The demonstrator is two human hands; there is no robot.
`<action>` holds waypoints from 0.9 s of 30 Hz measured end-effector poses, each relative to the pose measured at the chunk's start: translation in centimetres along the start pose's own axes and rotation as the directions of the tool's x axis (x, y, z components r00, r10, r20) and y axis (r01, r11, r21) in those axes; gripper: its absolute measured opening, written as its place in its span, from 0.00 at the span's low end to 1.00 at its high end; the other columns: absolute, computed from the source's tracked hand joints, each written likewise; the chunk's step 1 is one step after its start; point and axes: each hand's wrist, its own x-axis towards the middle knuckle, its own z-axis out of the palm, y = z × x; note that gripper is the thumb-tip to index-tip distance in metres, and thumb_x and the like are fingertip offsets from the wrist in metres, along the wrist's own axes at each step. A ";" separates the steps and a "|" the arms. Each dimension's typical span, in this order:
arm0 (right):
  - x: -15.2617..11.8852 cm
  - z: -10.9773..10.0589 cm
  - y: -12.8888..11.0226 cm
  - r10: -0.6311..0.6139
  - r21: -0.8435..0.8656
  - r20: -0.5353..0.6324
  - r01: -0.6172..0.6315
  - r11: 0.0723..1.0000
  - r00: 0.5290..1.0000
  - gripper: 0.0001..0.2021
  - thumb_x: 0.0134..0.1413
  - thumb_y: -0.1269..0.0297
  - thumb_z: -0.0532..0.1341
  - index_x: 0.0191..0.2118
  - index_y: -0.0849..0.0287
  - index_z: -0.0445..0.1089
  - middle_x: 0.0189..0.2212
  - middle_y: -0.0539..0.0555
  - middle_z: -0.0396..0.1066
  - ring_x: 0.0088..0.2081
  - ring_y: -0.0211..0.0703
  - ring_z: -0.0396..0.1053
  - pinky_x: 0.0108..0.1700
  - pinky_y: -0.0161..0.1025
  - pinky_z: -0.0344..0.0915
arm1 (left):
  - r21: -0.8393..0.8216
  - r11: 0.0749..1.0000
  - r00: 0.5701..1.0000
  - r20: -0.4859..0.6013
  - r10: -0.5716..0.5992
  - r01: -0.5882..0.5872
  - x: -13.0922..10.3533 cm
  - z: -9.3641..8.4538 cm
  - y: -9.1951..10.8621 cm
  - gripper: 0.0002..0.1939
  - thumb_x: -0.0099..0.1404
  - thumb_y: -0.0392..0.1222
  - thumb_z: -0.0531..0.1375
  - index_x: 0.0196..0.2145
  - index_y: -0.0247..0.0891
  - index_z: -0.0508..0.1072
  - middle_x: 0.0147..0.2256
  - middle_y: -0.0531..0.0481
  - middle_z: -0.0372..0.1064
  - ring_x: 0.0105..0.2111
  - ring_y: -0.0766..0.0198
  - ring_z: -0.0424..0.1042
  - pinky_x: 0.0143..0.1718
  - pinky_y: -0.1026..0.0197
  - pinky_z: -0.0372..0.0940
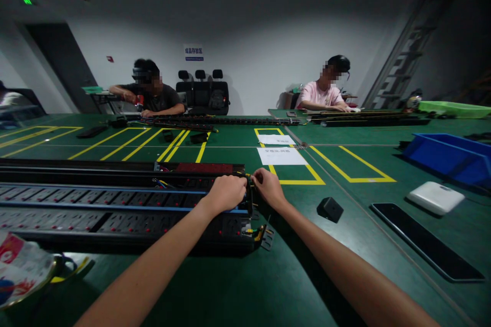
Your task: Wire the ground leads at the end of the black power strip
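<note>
Long black power strips (134,222) with rows of sockets and small red switches lie side by side on the green table. My left hand (226,193) is closed over the right end of a strip at the back, its fingers curled down and partly hidden. Just right of it, my right hand (268,186) pinches at the same end, where small yellow-green wires (251,179) show; what sits between the fingertips is too small to make out. At the nearer strip end, wires and a loose end bracket (267,239) stick out.
A black block (330,209), phone (425,240), white case (436,197) and blue bin (447,161) lie to the right. Paper sheets (282,156) lie ahead. A printed container (23,271) stands front left. Two people (161,99) work across the table, one with a red power tool.
</note>
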 end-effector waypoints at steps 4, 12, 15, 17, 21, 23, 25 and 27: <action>-0.1 0.0 0.1 -0.024 0.029 0.000 0.024 0.999 1.000 0.05 0.57 0.62 0.60 0.36 0.55 0.71 0.28 0.52 0.74 0.30 0.47 0.70 0.31 0.39 0.61 | -0.005 1.000 1.000 -0.010 0.013 -0.013 0.0 0.0 -0.1 0.14 0.70 0.40 0.49 0.39 0.40 0.75 0.40 0.42 0.79 0.39 0.48 0.78 0.42 0.50 0.70; -0.1 0.1 0.3 -0.051 0.035 0.059 0.049 0.998 0.997 0.10 0.60 0.64 0.58 0.45 0.55 0.73 0.34 0.53 0.77 0.33 0.46 0.73 0.37 0.41 0.65 | 0.004 1.000 1.000 -0.016 0.011 -0.011 0.0 0.2 -0.1 0.14 0.70 0.40 0.49 0.38 0.40 0.75 0.38 0.42 0.79 0.39 0.48 0.78 0.42 0.49 0.70; -0.1 0.2 0.2 -0.050 0.044 0.064 0.048 0.998 0.997 0.11 0.61 0.64 0.57 0.46 0.55 0.74 0.39 0.55 0.79 0.35 0.47 0.74 0.39 0.42 0.67 | 0.003 1.000 1.000 -0.014 0.012 -0.012 0.0 0.1 -0.1 0.14 0.70 0.40 0.49 0.39 0.40 0.75 0.38 0.42 0.79 0.39 0.48 0.78 0.41 0.50 0.70; -0.2 0.1 0.2 -0.057 0.061 0.069 0.052 0.997 0.996 0.11 0.62 0.65 0.57 0.46 0.55 0.75 0.40 0.56 0.79 0.37 0.48 0.76 0.41 0.43 0.68 | 0.001 1.000 1.000 -0.015 0.012 -0.012 0.0 0.0 -0.1 0.13 0.70 0.40 0.50 0.39 0.40 0.75 0.38 0.42 0.78 0.39 0.48 0.78 0.41 0.51 0.70; -0.2 0.0 0.1 -0.055 0.072 0.080 0.049 0.996 0.995 0.11 0.63 0.66 0.56 0.44 0.54 0.76 0.40 0.56 0.80 0.39 0.50 0.77 0.42 0.43 0.69 | 0.002 1.000 1.000 -0.013 0.010 -0.010 0.0 0.1 -0.1 0.14 0.70 0.40 0.50 0.40 0.40 0.75 0.39 0.41 0.78 0.39 0.49 0.78 0.42 0.51 0.70; -0.2 -0.1 0.0 -0.057 0.066 0.083 0.051 0.997 0.995 0.12 0.62 0.67 0.56 0.43 0.55 0.77 0.39 0.55 0.80 0.39 0.50 0.77 0.41 0.43 0.69 | 0.006 1.000 1.000 -0.012 0.011 -0.011 0.0 0.1 -0.1 0.14 0.70 0.40 0.49 0.40 0.40 0.75 0.39 0.41 0.78 0.39 0.48 0.78 0.42 0.50 0.70; -0.2 -0.1 0.0 -0.062 0.064 0.085 0.057 0.996 0.994 0.12 0.62 0.68 0.57 0.43 0.55 0.77 0.38 0.55 0.81 0.39 0.49 0.77 0.41 0.42 0.69 | 0.011 1.000 1.000 -0.010 0.012 -0.012 0.0 0.2 -0.1 0.14 0.70 0.40 0.49 0.40 0.40 0.75 0.39 0.41 0.78 0.39 0.48 0.78 0.42 0.49 0.70; -0.3 -0.2 0.0 -0.064 0.068 0.084 0.058 0.996 0.994 0.12 0.61 0.69 0.57 0.43 0.56 0.77 0.38 0.55 0.81 0.39 0.49 0.77 0.41 0.42 0.69 | 0.014 1.000 1.000 -0.007 0.012 -0.012 0.0 0.2 -0.1 0.14 0.70 0.40 0.49 0.40 0.40 0.75 0.39 0.41 0.78 0.39 0.47 0.78 0.42 0.49 0.70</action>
